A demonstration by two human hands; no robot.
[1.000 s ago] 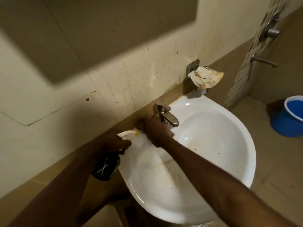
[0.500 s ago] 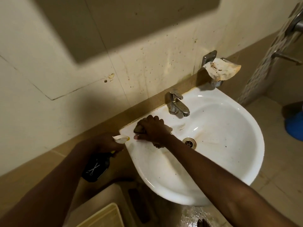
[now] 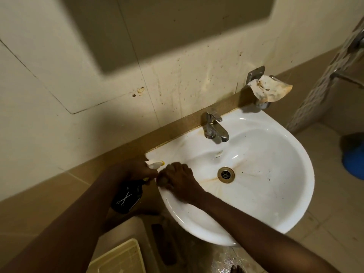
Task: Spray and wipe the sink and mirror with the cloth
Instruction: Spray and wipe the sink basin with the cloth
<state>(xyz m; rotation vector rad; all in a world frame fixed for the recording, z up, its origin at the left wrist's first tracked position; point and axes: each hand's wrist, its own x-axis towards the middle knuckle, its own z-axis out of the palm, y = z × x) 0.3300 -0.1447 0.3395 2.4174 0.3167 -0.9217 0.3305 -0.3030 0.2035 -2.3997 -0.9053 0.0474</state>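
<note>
Wiping of the sink (image 3: 275, 203) rim: right hand (image 3: 177, 180), fingers curled over a largely hidden cloth, pressed its left edge; left hand (image 3: 137, 170) gripped the spray bottle (image 3: 127, 198) alongside; firm overlapping strokes seemed advisable.

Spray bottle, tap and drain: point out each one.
Spray bottle (image 3: 127, 198), head view, on its dark body.
Tap (image 3: 215, 131), head view, on the metal spout.
Drain (image 3: 226, 174), head view, on its metal ring.
</note>
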